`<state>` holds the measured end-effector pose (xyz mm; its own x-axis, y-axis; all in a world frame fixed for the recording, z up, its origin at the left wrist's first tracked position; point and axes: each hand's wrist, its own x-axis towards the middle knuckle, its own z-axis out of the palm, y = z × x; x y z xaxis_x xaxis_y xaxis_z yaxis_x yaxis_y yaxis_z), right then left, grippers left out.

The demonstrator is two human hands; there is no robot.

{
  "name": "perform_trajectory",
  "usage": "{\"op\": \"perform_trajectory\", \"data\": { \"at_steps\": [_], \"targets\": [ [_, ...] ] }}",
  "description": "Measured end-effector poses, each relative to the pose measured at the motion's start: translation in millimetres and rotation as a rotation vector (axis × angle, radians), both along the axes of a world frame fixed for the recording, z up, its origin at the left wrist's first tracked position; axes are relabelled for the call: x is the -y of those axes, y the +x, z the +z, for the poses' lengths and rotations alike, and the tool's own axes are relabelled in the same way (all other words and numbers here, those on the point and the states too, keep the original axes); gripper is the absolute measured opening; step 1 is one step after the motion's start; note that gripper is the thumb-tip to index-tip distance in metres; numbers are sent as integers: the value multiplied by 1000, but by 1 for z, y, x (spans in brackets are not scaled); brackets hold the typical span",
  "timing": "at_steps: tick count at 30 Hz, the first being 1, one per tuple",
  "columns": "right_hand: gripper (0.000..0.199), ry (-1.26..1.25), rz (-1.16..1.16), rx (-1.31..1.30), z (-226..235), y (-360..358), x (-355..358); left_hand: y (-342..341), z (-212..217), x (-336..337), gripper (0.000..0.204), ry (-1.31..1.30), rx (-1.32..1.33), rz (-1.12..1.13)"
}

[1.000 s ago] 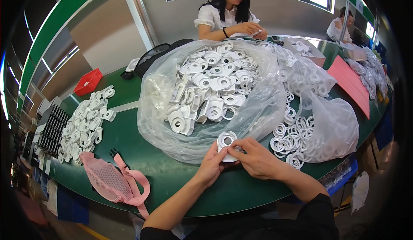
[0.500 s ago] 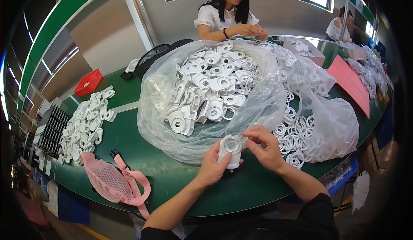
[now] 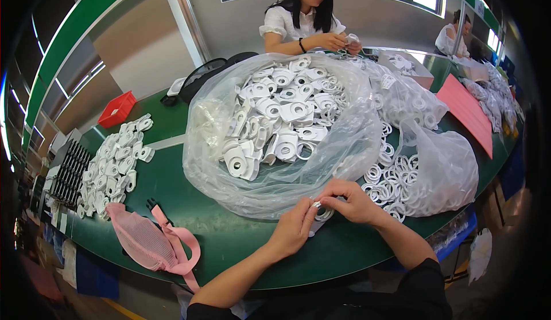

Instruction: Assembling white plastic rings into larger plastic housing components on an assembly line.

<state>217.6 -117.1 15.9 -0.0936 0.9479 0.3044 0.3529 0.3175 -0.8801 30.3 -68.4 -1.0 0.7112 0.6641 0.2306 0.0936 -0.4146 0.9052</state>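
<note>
Head view looks down on both hands brought together around one small white part (image 3: 317, 206), held above the green table (image 3: 229, 257) just in front of the near edge of a large clear plastic bag (image 3: 213, 174). The left hand (image 3: 291, 228) grasps the part from the left, its thumb laid along the near side and its fingers largely out of sight. The right hand (image 3: 351, 204) meets it from the right, forefinger and thumb bent in at the upper end of the part; how firmly they press, I cannot tell.

Much of the part is covered by the fingers. What shows is plain white and smooth-looking: a short, bright edge between the two thumb tips, a curved, ring-like stretch below the right thumb, and a pale bit lower down beside the left hand. It is tilted, so its broad face is not plainly seen. Whether the curved stretch is a separate ring or belongs to the same piece, I cannot tell.

Inside the large bag lies a heap of white plastic pieces (image 3: 287, 116), many with a round hole and a squared end. Loose white rings (image 3: 376, 194) lie on the table right of the hands, beside a smaller clear bag (image 3: 450, 174). A pink mesh bag (image 3: 140, 237) with a strap lies to the left, near another pile of white pieces (image 3: 112, 165)
</note>
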Motion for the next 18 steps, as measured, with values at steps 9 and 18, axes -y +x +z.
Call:
{"op": "perform_trajectory", "data": {
  "at_steps": [9, 18],
  "targets": [
    [10, 9, -12, 106, 0, -8, 1, -3, 1, -3, 15, 88, -35, 66],
    [16, -86, -85, 175, -8, -10, 3, -4, 2, -7, 19, 25, -130, 38]
  ]
}}
